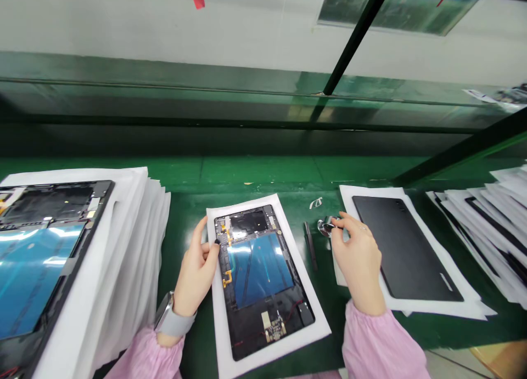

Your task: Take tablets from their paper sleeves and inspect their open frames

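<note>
While your left hand [195, 273] lies along one long side of the opened tablet [263, 291], its index finger reaches up against the border of the white sheet [223, 340] underneath, and its thumb tip sits at the tablet's edge. A small dark bit [217, 241] shows right at that thumb; whether you are pinching it or only touching there cannot be told. Your right hand [359, 258] has its thumb and fingertips closed together on a shiny metal piece [324, 228], too covered to make out fully. The tablet lies face-down between your two hands, its inner side bare, just right of your left thumb and well apart from your right fingertips. Just left of those right fingertips lies a thin dark tool [310, 247].

Judging by its build, the tablet should feel flat, stiff and fairly light, though its thin frame could flex if you lift it by one corner. The glossy blue panel [255, 266], to the right of your left thumb, looks smooth and slippery and probably dislikes pressure. The amber ribbon [227, 279], below that thumb, looks soft and easily torn, so keep your nails off it. Take hold by the dark outer rims, one hand on each long side; the sheet beneath is likely soft and may slide under a push.
</note>
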{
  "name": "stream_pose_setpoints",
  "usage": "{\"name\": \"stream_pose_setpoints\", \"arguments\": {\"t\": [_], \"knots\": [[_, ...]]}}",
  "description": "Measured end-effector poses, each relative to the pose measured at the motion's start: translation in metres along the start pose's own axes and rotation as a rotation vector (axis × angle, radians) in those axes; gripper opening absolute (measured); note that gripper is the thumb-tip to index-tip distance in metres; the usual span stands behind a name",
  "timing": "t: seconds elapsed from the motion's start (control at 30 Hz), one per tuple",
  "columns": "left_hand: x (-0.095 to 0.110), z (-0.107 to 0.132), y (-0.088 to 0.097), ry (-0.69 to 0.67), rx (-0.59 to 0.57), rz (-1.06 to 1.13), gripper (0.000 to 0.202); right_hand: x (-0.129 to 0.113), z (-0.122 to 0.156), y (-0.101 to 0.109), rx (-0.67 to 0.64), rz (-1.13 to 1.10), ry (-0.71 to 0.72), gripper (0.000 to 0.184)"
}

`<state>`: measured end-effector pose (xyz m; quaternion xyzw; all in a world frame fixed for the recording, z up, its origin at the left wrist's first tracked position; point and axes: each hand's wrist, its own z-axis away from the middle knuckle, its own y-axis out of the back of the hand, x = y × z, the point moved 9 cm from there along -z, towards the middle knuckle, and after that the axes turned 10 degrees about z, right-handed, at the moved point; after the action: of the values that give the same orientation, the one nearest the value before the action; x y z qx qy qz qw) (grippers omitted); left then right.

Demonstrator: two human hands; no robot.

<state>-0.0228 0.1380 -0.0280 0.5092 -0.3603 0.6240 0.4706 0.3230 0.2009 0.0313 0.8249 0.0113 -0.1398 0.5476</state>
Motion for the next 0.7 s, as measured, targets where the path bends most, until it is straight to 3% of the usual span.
{"name": "stream_pose_setpoints", "arguments": {"t": [0.1, 0.27, 0.4, 0.5, 0.6, 0.7], "knots": [[-0.003, -0.001, -0.003, 0.001, -0.042, -0.074, 0.068, -0.001, -0.001, -0.001, -0.010, -0.015, 0.017, 0.027], [0.005, -0.001, 0.001, -0.083, 0.001, -0.222, 0.064, 0.002, 0.003, 0.006, -0.028, -0.177, 0.017, 0.029], [0.042, 0.007, -0.001, -0.475, 0.136, -0.589, 0.054, 0.033, 0.012, 0.030, 0.023, -0.410, -0.071, 0.032], [0.057, 0.016, -0.033, -0.732, 0.005, -0.729, 0.043, 0.079, 0.019, 0.054, 0.099, -0.415, -0.193, 0.032], [0.052, 0.016, -0.074, -0.786, -0.235, -0.833, 0.042, 0.137, 0.029, 0.072, 0.110, -0.322, -0.432, 0.033], [0.043, 0.013, -0.105, -0.808, -0.372, -0.985, 0.045, 0.177, 0.038, 0.090, 0.131, -0.215, -0.587, 0.031]]}}
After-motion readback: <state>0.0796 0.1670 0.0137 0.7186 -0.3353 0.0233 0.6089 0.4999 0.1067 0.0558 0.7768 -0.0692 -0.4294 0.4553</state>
